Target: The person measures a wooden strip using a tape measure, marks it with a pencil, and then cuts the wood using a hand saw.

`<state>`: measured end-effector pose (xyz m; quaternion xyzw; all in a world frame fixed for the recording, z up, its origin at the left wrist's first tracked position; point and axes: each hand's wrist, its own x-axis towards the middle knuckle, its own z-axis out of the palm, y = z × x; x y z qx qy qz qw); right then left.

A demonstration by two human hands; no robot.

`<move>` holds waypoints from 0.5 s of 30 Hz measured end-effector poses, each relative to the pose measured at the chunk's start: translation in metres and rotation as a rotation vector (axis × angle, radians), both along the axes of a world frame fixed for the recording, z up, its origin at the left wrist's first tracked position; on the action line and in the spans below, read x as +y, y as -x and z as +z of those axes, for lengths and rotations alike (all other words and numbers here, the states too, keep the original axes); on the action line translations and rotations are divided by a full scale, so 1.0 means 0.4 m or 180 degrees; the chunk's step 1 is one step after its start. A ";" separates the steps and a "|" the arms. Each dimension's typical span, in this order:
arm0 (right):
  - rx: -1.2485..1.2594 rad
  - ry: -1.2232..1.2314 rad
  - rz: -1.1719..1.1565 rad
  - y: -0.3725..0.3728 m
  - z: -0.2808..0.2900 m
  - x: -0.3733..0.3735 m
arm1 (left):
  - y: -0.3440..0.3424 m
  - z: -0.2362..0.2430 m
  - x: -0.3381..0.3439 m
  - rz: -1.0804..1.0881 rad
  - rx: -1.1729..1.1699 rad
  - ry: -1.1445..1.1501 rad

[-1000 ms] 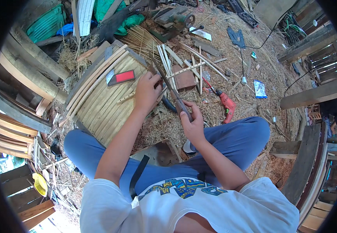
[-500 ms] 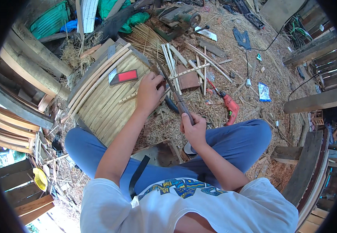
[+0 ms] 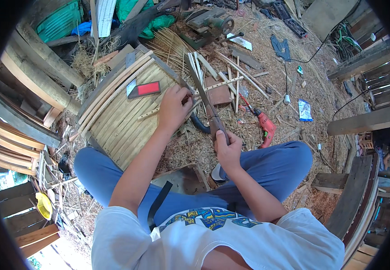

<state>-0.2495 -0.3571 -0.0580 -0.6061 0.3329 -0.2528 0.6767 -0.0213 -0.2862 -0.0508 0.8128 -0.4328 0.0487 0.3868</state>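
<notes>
My right hand [image 3: 229,150] is closed around the brown wooden handle of a long knife [image 3: 199,84], its dark narrow blade slanting up and away to the left. My left hand [image 3: 173,108] is curled over the middle of a thin wooden strip [image 3: 222,84] with a row of small holes. Both ends of that strip stick out past the hand; the fingertips' grip is partly hidden. The blade crosses over the strip just right of my left fingers, and whether they touch I cannot tell. Beneath the left hand lies a slatted wooden panel [image 3: 118,112].
On the panel rests a square with a red insert [image 3: 147,88]. A red power drill [image 3: 266,128] lies on the shavings at right, beyond my knee. Loose sticks [image 3: 249,78] and a vise-like metal tool [image 3: 208,24] are farther off. A wooden box [image 3: 195,173] sits between my legs.
The knife has swung more upright and shifted slightly right, with my right hand moving a little right and nearer. My left hand stays about where it was, on the strip.
</notes>
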 end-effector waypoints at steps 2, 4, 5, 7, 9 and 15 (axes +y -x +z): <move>0.0056 0.0076 0.0023 -0.001 -0.004 0.006 | -0.001 -0.002 0.001 -0.0010 0.0012 -0.0007; 0.0091 0.0124 0.0045 -0.002 0.000 0.011 | -0.002 -0.003 0.002 0.0025 -0.0063 -0.0063; 0.0126 0.0173 0.0068 -0.003 0.004 0.014 | -0.003 -0.003 0.003 0.0027 -0.0063 -0.0062; 0.0139 0.0194 0.0053 -0.005 0.007 0.017 | -0.003 -0.001 0.003 -0.0008 -0.0082 -0.0056; 0.0150 0.0217 0.0036 -0.006 0.013 0.019 | -0.001 0.002 0.003 -0.0004 -0.0051 -0.0048; 0.0195 0.0230 0.0023 -0.008 0.011 0.023 | 0.001 0.008 0.005 -0.0007 -0.0002 -0.0012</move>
